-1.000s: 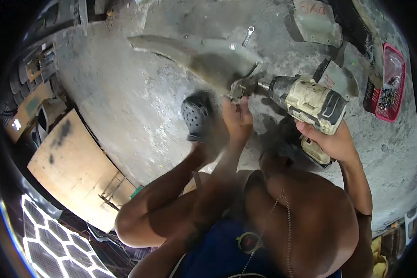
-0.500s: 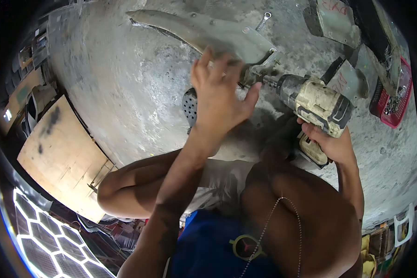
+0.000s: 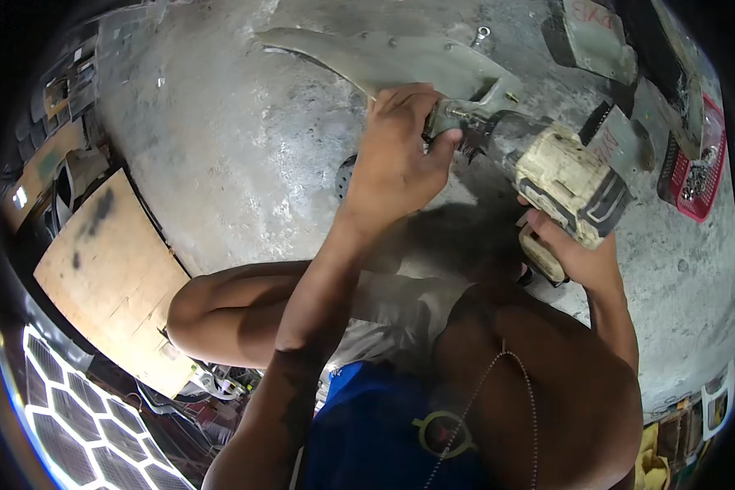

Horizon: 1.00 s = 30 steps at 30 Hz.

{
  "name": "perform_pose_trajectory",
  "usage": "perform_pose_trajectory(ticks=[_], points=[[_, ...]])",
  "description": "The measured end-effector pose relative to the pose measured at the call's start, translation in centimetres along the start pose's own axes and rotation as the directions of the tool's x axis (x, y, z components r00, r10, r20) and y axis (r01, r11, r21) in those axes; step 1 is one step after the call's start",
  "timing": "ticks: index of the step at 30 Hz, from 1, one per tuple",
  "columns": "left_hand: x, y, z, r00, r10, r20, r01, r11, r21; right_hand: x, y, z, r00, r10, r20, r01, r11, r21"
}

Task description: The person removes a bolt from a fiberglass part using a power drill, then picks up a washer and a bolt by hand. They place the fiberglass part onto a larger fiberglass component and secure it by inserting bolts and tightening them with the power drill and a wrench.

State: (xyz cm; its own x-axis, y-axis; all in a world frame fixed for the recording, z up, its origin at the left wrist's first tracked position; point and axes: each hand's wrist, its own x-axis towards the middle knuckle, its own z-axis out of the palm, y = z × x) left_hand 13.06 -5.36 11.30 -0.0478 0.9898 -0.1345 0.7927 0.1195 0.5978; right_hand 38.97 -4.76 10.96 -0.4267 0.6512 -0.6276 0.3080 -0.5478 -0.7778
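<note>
My right hand [image 3: 576,249] is closed round the grip of a worn cream-and-black cordless drill [image 3: 567,167]. The drill points left, its nose right beside the end of a long curved grey panel [image 3: 384,61] lying on the floor. At that end, my left hand [image 3: 404,155] has its fingers curled over the panel's edge, with the thumb close to the drill's tip. Whether the tip touches a fastener is hidden there. A combination wrench [image 3: 483,34] lies partly behind the panel.
To the right lie grey pieces with red lettering [image 3: 596,37] and a red basket [image 3: 705,200] of small metal hardware. A perforated dark shoe [image 3: 345,180] shows behind my left forearm. At left rests a wooden board [image 3: 110,278] on the concrete floor [image 3: 220,163].
My left hand has come down from an open, spread pose and closed on the panel's end. The drill has tilted, its nose now at the panel, and the panel has shifted slightly right.
</note>
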Motion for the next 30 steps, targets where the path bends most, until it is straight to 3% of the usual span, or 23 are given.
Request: perform_pose_trajectory(ticks=[6, 8, 9, 12, 14, 16, 17, 20, 23, 26, 30], points=[[-0.6, -0.8, -0.6, 1.0, 0.003, -0.005, -0.003, 0.989, -0.147, -1.6, 0.3, -1.3, 0.993, -0.119, 0.005, 0.119, 0.988, -0.097], [-0.4, -0.6, -0.6, 0.999, -0.045, 0.011, 0.046, 0.985, -0.164, -1.7, -0.2, -1.2, 0.986, -0.165, 0.006, 0.162, 0.962, -0.218], [-0.4, -0.6, -0.5, 0.999, -0.044, 0.012, 0.046, 0.985, -0.167, -1.3, -0.4, -0.9, 0.962, -0.272, 0.019, 0.266, 0.921, -0.284], [-0.9, -0.8, -0.4, 1.0, -0.019, 0.004, 0.019, 0.988, -0.154, -0.6, -0.3, -0.5, 0.965, -0.261, 0.018, 0.256, 0.924, -0.285], [-0.9, -0.7, -0.3, 1.0, -0.007, 0.008, 0.008, 0.986, -0.167, 0.1, -0.1, -1.0, 0.963, -0.259, 0.07, 0.266, 0.883, -0.386], [-1.1, -1.1, -0.2, 0.999, -0.009, 0.031, 0.014, 0.987, -0.162, 0.9, 0.1, -1.4, 0.909, -0.387, 0.155, 0.413, 0.782, -0.467], [-1.2, -1.2, -0.1, 0.998, -0.008, 0.059, 0.017, 0.987, -0.159, 0.9, -0.2, -1.3, 0.944, -0.306, 0.128, 0.331, 0.867, -0.371], [-1.4, -1.2, -0.1, 0.999, -0.01, 0.03, 0.014, 0.986, -0.166, 0.8, -0.6, -1.3, 0.915, -0.359, 0.186, 0.403, 0.781, -0.477], [-1.5, -1.1, 0.0, 0.999, -0.031, 0.013, 0.032, 0.979, -0.203, 0.3, 0.0, -1.2, 0.947, -0.289, 0.141, 0.321, 0.811, -0.489], [-1.6, -1.0, 0.0, 0.999, -0.043, 0.021, 0.046, 0.983, -0.179, 0.2, -0.6, -0.7, 0.923, -0.332, 0.195, 0.384, 0.751, -0.538], [-1.7, -1.2, 0.3, 1.0, -0.02, 0.002, 0.02, 0.987, -0.161, -0.2, 0.1, -0.4, 0.956, -0.278, 0.09, 0.287, 0.831, -0.477]])
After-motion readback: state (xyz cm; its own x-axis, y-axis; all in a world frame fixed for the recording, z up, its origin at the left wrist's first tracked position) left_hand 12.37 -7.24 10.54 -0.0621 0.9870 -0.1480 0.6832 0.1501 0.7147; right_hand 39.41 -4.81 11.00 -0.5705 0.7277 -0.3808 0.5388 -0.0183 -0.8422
